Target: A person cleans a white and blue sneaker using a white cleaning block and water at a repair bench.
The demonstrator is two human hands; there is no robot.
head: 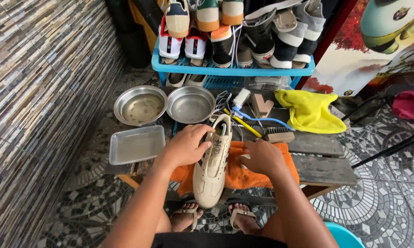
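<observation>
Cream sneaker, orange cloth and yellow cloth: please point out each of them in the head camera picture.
cream sneaker [210, 177], head view, on the side of its upper near the toe.
orange cloth [239, 177], head view, on the fold right of the shoe.
yellow cloth [310, 112], head view, on its middle.

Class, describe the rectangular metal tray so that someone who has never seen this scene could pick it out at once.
Start at the blue plastic shoe rack at the top of the view. Below it sit two round metal bowls side by side. The rectangular metal tray lies just below the left bowl, left of the left hand on the cream sneaker; it alone is flat, shallow and square-cornered.
</observation>
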